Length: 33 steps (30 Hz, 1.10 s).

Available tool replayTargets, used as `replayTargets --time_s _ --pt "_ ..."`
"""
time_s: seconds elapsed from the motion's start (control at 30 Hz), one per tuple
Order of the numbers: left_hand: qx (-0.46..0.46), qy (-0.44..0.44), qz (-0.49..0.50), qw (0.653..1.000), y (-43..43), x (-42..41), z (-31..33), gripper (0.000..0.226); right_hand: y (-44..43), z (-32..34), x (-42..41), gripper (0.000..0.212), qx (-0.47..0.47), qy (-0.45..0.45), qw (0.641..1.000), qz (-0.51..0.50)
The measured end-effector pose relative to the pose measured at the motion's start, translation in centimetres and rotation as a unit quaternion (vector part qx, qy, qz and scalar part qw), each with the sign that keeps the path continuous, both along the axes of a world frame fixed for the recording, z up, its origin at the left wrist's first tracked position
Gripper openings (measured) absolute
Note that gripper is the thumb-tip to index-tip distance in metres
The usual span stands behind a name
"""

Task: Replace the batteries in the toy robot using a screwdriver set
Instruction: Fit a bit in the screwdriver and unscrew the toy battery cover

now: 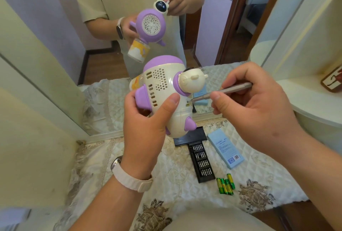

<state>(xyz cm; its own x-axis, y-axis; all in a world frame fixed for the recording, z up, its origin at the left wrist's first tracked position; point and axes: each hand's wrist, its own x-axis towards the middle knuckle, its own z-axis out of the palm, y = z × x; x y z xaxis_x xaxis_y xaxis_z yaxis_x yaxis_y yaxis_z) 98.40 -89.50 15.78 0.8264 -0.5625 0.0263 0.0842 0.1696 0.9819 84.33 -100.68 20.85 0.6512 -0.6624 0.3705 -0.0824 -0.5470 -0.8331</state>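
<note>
Toy robot held above the table, screwdriver tip set to its back.

The left hand (146,119) grips the toy robot (162,90) in the air above the quilted cloth (103,156), fingers curled round the purple side fin and thumb pressed flat on the cream shell. The right hand (255,108) pinches the screwdriver (236,87) between thumb and curled fingers; the tip touches the shell just below the toy's head. On the cloth beneath lie a black bit tray (201,162), its far end touching a black lid (190,137), and a blue box (224,150) just to the right. Four green batteries (224,184) lie grouped beside the tray's near end. A pale wristband (129,180) is on the left wrist. The mirror (55,26) behind reflects the toy's front.
</note>
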Motion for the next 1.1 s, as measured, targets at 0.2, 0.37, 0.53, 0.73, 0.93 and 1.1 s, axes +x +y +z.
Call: replayTargets --time_s 0.2,0.37,0.53,0.73,0.93,1.1 --pt "-0.004 -0.003 0.005 1.000 0.2 -0.1 0.2 0.056 0.3 0.2 0.3 0.016 -0.061 0.030 0.997 -0.023" --pt "-0.008 -0.007 -0.003 1.000 0.2 -0.2 0.5 0.059 0.2 0.4 0.3 0.017 -0.072 0.005 0.997 -0.025" --pt "-0.003 -0.018 -0.002 1.000 -0.1 -0.2 0.4 0.059 0.2 0.1 -0.1 0.017 -0.083 0.006 0.996 -0.013" --pt "-0.002 -0.021 -0.003 1.000 0.0 -0.3 0.6 0.058 0.2 0.3 -0.1 0.014 -0.116 -0.009 0.993 -0.024" --pt "0.003 -0.024 0.003 1.000 0.1 -0.1 0.9 0.056 0.0 0.1 0.1 0.014 -0.120 -0.024 0.992 0.005" --pt "0.002 -0.024 0.009 1.000 0.0 -0.3 1.1 0.054 -0.2 0.2 0.1 0.014 -0.125 -0.028 0.992 0.001"
